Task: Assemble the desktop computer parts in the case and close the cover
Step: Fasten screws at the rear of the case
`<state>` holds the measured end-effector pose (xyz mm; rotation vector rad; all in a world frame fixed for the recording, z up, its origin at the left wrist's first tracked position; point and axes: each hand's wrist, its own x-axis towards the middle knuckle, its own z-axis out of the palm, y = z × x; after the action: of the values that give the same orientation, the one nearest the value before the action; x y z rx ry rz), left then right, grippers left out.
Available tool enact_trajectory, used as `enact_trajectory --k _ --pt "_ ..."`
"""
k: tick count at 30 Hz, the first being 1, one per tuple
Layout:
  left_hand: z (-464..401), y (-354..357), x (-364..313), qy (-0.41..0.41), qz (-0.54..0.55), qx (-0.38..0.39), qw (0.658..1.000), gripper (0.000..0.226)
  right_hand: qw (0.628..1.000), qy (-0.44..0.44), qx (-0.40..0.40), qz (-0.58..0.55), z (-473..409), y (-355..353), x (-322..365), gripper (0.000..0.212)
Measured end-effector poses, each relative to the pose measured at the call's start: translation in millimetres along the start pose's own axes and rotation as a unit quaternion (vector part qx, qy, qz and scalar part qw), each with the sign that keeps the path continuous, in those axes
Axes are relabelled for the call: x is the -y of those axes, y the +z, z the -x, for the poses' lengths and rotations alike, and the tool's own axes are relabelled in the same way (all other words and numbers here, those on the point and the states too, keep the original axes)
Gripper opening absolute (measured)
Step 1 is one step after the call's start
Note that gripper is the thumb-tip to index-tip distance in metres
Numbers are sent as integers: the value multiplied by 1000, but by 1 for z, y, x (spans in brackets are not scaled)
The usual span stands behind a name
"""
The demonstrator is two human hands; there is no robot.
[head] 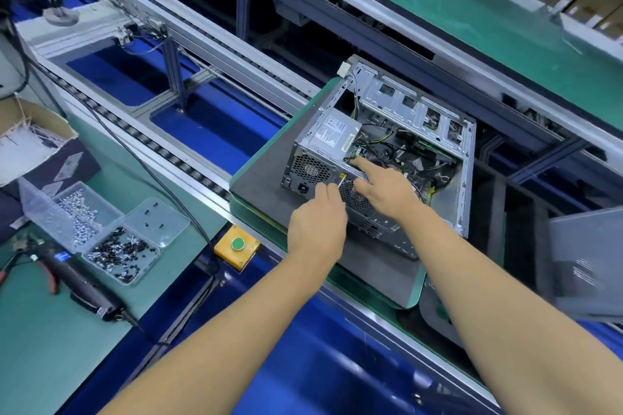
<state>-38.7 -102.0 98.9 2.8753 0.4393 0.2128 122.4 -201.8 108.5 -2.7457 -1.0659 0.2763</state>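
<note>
An open silver computer case (418, 111) lies on its side on a dark pallet (263, 175), its rear panel facing me. A grey power supply (332, 135) sits in its near-left corner, with black cables (401, 152) and the board behind it. My left hand (318, 216) is at the case's rear panel, fingers curled and pinching a small screw (341, 178) against the panel. My right hand (384, 187) rests on the case's rear edge, index finger stretched out and touching the power supply's edge. The grey side cover (586, 263) lies to the right.
On the green bench at left stand a clear compartment box of screws (101, 232), a black electric screwdriver (87, 290) and red-handled pliers (47, 276). A yellow box with a green button (237, 244) sits by the conveyor rail (161, 148). A cardboard box (30, 135) is far left.
</note>
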Motion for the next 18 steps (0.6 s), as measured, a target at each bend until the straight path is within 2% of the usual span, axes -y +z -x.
enact_trajectory --k 2,3,5,6,8,9,10,11,12,13,14,15,16,18 --pt "1 4 -4 12 23 2 1000 27 1000 1 -1 6 1 0 1 39" --pt "-1 4 -1 -19 68 4 998 22 1000 3 1 7 1 0 0 41" --pt "-10 3 8 -105 241 44 964 20 1000 6 1 3 1 0 0 42" --pt "-14 5 10 -138 360 85 919 25 1000 6 -1 2 1 0 0 41" --pt "-21 6 15 -195 591 169 764 29 1000 9 -5 6 1 0 0 40" --pt "-23 3 19 -212 655 192 700 29 1000 9 -7 9 1 0 0 40" --pt "-25 1 23 -209 670 203 683 28 1000 8 -9 11 1 0 -1 40" --pt "-27 0 26 -196 647 201 709 26 1000 7 -10 13 2 0 -1 42" --pt "-30 -2 27 -172 583 183 773 24 1000 6 -9 13 2 0 -2 43" --pt "-32 -2 28 -138 472 147 858 19 1000 6 -7 12 2 0 -2 44" --pt "-32 -3 27 -103 338 111 929 9 1000 6 -6 10 1 1 -1 44" --pt "-29 -5 23 -75 215 84 970 10 1000 6 -7 9 2 1 -1 42" --pt "-25 -7 17 -54 116 69 989 34 1000 7 -10 8 2 1 0 41" --pt "-18 -3 9 -6 20 54 998 69 1000 12 -11 11 3 1 1 40"
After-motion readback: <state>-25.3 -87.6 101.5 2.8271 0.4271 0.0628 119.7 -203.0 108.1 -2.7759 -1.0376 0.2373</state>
